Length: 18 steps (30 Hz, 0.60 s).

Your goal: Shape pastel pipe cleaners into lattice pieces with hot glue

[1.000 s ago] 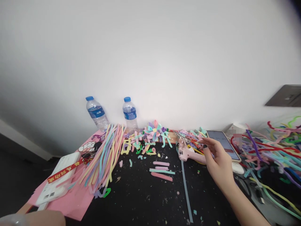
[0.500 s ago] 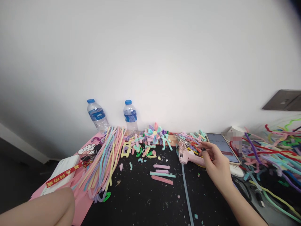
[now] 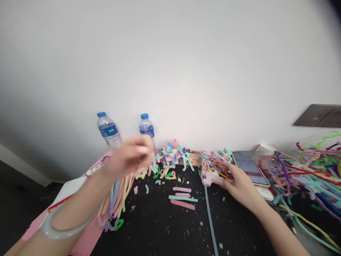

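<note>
My left hand is raised in front of a water bottle, above a bundle of pastel pipe cleaners. Its fingers look curled but are smeared by motion; whether they hold anything is unclear. On the right, my right hand is at the handle of a pink hot glue gun, thumb on the near side and fingers over the far side. A glue stick trails from the gun toward me. Several short cut pipe cleaner pieces lie on the black tabletop. Behind them stands a pipe cleaner flower.
Two water bottles are against the white wall. A phone leans near my right hand, beside a white case. Tangled pipe cleaners cover the right side. Scissors lie behind the gun. Pink paper is at left.
My left hand has risen into view over the pipe cleaner bundle, where only the forearm showed before. My right hand has lowered onto the glue gun's handle. The gun stays where it was.
</note>
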Available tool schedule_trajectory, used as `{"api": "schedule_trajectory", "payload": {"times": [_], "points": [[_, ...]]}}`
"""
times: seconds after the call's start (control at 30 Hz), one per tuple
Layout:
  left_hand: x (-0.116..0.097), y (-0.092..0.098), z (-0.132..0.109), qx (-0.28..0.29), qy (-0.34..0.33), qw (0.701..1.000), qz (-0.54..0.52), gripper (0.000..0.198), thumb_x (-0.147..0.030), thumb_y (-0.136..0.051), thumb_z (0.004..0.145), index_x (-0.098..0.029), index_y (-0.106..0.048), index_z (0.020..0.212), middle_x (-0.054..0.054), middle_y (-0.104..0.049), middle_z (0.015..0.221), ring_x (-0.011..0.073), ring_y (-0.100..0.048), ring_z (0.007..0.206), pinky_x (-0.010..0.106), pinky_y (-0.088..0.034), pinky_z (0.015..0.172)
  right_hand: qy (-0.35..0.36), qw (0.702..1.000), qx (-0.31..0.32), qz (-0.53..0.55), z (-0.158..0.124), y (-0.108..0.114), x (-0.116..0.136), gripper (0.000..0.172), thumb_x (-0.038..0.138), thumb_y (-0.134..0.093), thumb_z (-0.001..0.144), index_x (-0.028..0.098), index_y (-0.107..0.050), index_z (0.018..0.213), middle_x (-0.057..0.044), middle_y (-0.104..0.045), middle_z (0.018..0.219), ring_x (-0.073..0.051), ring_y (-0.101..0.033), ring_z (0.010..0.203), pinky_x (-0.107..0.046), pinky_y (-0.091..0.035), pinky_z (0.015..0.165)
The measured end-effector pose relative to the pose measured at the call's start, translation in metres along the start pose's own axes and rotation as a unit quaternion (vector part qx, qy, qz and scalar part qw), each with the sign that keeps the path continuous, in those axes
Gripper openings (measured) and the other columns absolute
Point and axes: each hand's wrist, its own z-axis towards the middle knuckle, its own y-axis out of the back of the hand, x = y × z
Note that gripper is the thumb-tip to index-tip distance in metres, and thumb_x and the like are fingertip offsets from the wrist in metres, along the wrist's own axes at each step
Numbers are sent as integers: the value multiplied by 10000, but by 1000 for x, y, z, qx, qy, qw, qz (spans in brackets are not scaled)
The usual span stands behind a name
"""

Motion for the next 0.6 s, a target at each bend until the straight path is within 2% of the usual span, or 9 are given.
{"api": "schedule_trajectory", "payload": {"times": [0.07, 0.17, 0.23, 0.3, 0.43, 0.6], "points": [[10, -30, 4, 63, -10, 998, 16, 157, -248, -473, 892, -169, -590, 824, -82, -557, 636, 83, -556, 564, 225, -467, 563, 12, 1000, 5, -21, -1, -3, 3, 421, 160, -455, 710, 224, -494, 1124, -91, -601, 1044, -277, -563, 976, -395, -466, 762], [29, -74, 3, 135, -86, 974, 157, 59, -197, -538, 837, -191, -584, 874, -22, -586, 814, 130, -561, 739, 256, -454, 680, 11, 1000, -6, -22, -2, -6, 5, 383, 145, -439, 727, 232, -498, 1095, -90, -588, 1026, -275, -557, 975, -398, -466, 761], [42, -92, -1, 145, -92, 970, 175, 56, -197, -588, 801, -200, -585, 857, -6, -591, 848, 170, -550, 844, 312, -419, 803, 11, 1000, -23, -12, -2, -7, 5, 344, 149, -431, 740, 221, -502, 1069, -89, -590, 986, -269, -563, 955, -385, -469, 749], [53, -100, -6, 153, -88, 967, 183, 45, -217, -583, 806, -206, -581, 850, 5, -587, 847, 178, -543, 830, 307, -417, 766, 12, 999, -41, -4, -2, -7, 5, 301, 159, -429, 754, 213, -509, 1040, -89, -595, 965, -266, -566, 946, -380, -468, 751], [65, -100, -13, 170, -75, 964, 190, 102, -244, -617, 770, -212, -566, 852, 18, -569, 861, 191, -536, 791, 277, -406, 650, 15, 998, -62, 9, -4, -11, 10, 259, 159, -415, 784, 202, -512, 1021, -92, -606, 968, -258, -568, 934, -386, -459, 774], [71, -102, -17, 182, -71, 964, 180, 34, -238, -561, 818, -216, -540, 834, 13, -557, 851, 184, -528, 802, 262, -400, 655, 27, 996, -75, 24, -6, -19, 16, 222, 173, -406, 829, 199, -521, 1017, -89, -614, 982, -247, -562, 952, -389, -442, 830]]}}
